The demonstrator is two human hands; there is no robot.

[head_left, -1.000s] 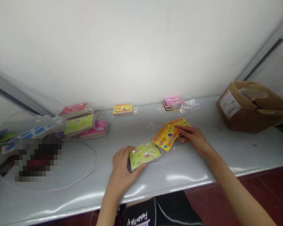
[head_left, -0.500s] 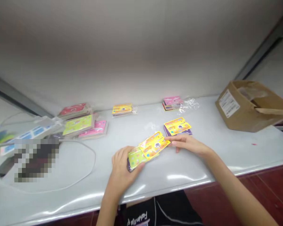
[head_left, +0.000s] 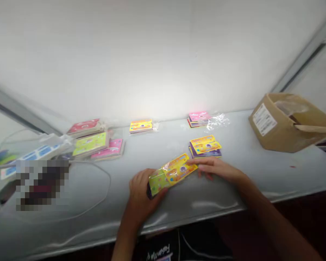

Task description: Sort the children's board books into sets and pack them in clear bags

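My left hand (head_left: 141, 192) is closed around a small stack in a clear sleeve, with a green patterned card (head_left: 158, 181) on top and a dark edge below it. A yellow card (head_left: 179, 169) overlaps the green one and slants up to the right. At its right end my right hand (head_left: 217, 168) has the yellow card between its fingers; the thumb is partly hidden. Just beyond that hand sits a pile with another yellow card (head_left: 205, 145) over purple cards (head_left: 212, 153).
At the back are a pink-topped stack (head_left: 199, 116) with clear film and a yellow-topped stack (head_left: 140, 125). Red (head_left: 84, 125), green (head_left: 92, 144) and pink (head_left: 111, 149) stacks cluster left, near a white cable (head_left: 108, 192). An opened cardboard box (head_left: 285, 130) stands right.
The yellow card in my hands has shifted slightly right over the green one. My hands stay nearly in place. The back wall looks brighter and the front of the picture darker.
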